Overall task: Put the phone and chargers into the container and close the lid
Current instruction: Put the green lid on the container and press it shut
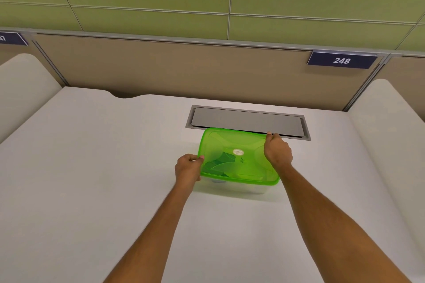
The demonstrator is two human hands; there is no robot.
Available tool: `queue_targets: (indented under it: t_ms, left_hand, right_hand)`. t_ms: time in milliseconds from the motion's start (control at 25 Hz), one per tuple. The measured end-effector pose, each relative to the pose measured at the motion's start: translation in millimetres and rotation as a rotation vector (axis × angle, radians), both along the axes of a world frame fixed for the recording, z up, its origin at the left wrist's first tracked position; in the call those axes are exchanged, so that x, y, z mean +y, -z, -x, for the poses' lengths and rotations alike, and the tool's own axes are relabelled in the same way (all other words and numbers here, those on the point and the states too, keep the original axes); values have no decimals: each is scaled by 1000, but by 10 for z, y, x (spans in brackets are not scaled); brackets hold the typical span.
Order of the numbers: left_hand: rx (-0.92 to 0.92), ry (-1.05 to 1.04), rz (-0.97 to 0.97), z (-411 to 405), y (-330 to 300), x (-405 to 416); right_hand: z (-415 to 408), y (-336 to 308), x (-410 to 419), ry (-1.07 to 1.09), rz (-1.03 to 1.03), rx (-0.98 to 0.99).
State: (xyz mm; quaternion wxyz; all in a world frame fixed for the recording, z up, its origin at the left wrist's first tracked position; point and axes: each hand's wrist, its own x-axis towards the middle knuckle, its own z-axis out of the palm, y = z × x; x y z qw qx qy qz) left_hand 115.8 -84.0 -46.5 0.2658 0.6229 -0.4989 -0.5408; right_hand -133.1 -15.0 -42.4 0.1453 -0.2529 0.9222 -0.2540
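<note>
A translucent green lid (234, 144) lies on top of a clear plastic container (243, 188) in the middle of the white desk. Dark shapes (220, 164) show through the lid at its left; I cannot tell which items they are. My left hand (188, 167) grips the lid's left edge, fingers curled over the rim. At the far right corner, my right hand (277, 150) presses down with fingers hooked over the lid's edge. A small oval sticker (238, 152) sits near the lid's centre.
A grey cable-hatch flap (247, 121) is set into the white desk (103, 167) just behind the container. A beige partition (184, 68) with a plate reading 248 (342, 60) rises at the back. Rounded white side panels stand left and right.
</note>
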Motion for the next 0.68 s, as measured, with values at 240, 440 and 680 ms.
queue_targets:
  t_ms: [240,440,680]
  left_hand:
    - [62,211,-32,288,-175,-444]
    - [-153,277,13,572,-137,-710]
    - [-453,316,284,775,-143,-835]
  right_hand:
    - [-3,23,6,9,0,39]
    - [-9,37,-12,9,-14,87]
    - [-26,24,-13,8,-29,113]
